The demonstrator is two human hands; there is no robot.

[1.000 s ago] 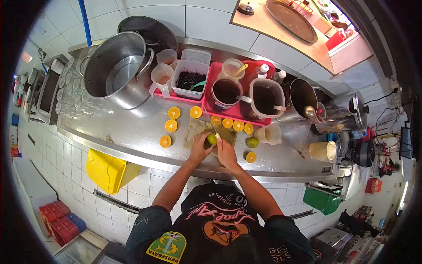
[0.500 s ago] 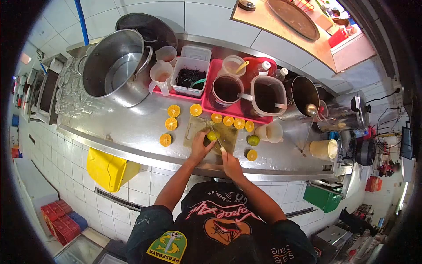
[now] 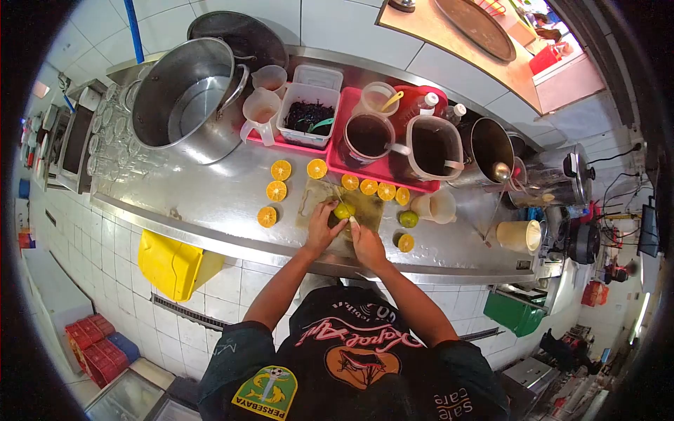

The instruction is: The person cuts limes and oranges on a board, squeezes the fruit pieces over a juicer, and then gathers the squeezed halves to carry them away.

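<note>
On the cutting board (image 3: 307, 205) my left hand (image 3: 324, 229) grips a green-skinned orange (image 3: 345, 210) from its left side. My right hand (image 3: 367, 245) is closed round the handle of a knife (image 3: 349, 217), whose thin blade lies across the fruit. How deep the blade sits is hard to make out. Orange halves lie cut face up around the board, including one half (image 3: 276, 190) to the left, one (image 3: 386, 191) behind and one (image 3: 405, 243) to the right. A whole green orange (image 3: 408, 219) rests right of the board.
A large steel pot (image 3: 184, 105) stands at the back left, beside rows of glasses (image 3: 112, 133). Behind the board, a pink tray (image 3: 337, 160) bears pitchers of dark liquid. An empty-looking plastic jug (image 3: 441, 208) lies at the right. The steel counter's front edge (image 3: 210, 244) runs before me.
The knife has swung from beside the orange to across its top, and my right hand has come closer to my left. The view has shifted slightly.
</note>
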